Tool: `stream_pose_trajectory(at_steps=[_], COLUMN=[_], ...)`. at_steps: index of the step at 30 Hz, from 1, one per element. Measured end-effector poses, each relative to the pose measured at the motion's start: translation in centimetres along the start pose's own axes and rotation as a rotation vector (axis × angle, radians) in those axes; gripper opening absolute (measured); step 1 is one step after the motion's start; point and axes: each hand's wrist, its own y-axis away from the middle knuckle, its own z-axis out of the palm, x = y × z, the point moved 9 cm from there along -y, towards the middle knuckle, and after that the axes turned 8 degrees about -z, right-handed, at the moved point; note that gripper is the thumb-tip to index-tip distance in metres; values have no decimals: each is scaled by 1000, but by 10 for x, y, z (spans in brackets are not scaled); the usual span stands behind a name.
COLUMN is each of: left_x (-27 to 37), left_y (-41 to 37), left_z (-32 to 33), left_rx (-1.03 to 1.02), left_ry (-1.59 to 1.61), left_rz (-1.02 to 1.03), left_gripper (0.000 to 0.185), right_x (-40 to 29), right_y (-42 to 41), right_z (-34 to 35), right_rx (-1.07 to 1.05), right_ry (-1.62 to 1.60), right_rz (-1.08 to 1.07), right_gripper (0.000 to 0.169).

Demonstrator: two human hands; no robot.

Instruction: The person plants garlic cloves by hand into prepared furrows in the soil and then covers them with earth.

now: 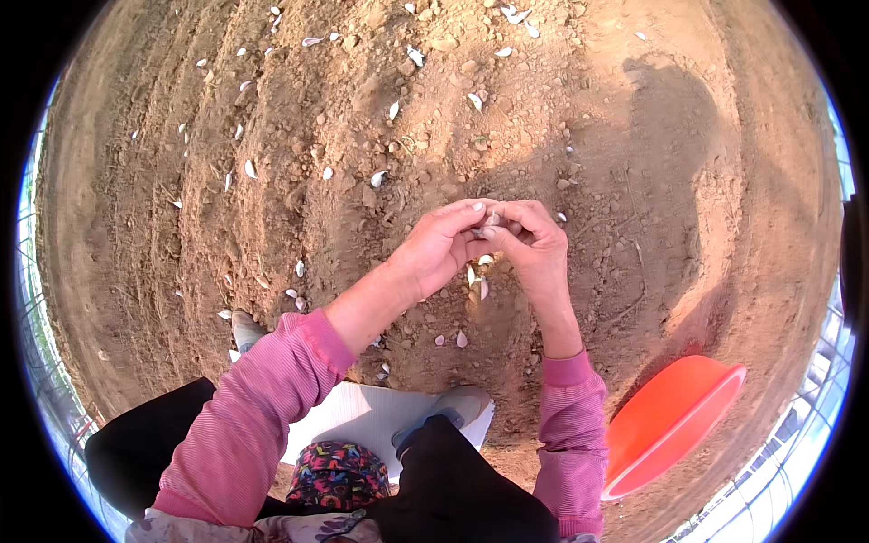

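My left hand (pixel 441 246) and my right hand (pixel 538 236) meet above the soil, fingertips together. Between them they grip a small garlic piece (pixel 493 219), mostly covered by the fingers; whether it is one clove or several joined is hidden. Just below the hands lie loose garlic cloves (pixel 483 288) on the soil. Two more cloves, one of them a purplish clove (pixel 461 339), rest nearer my feet. Up and to the left of my left hand, a white clove (pixel 378 178) sits in a shallow furrow.
Tilled soil (pixel 353 136) with furrows carries several scattered cloves. An orange-red plastic basin (pixel 669 424) leans on its side at lower right. My shoe (pixel 465 404) stands on a white board (pixel 353 407); a patterned cushion-like item (pixel 339 475) lies between my legs.
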Motion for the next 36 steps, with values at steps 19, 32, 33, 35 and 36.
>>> stream_pose_trajectory(at_steps=[19,32,33,35,36], left_x=[26,-35,-47,-71,-80], left_y=[62,51,60,80,95], left_z=[-57,-9,-8,-8,-12], left_rx=[264,125,110,83,100], left_ry=[-47,-90,-116,-166,-221], left_rz=[-51,-228,-254,-296,-318], left_gripper=[32,62,59,54,47], right_x=[24,-44,-47,-47,-49], right_y=[-184,64,77,103,118], right_z=[-100,34,33,37,41], right_rx=[156,-96,-91,-118,-121], right_ry=[1199,637,633,602,586], right_rz=[-245,-346,-360,-337,-344], right_gripper=[11,24,24,21,21])
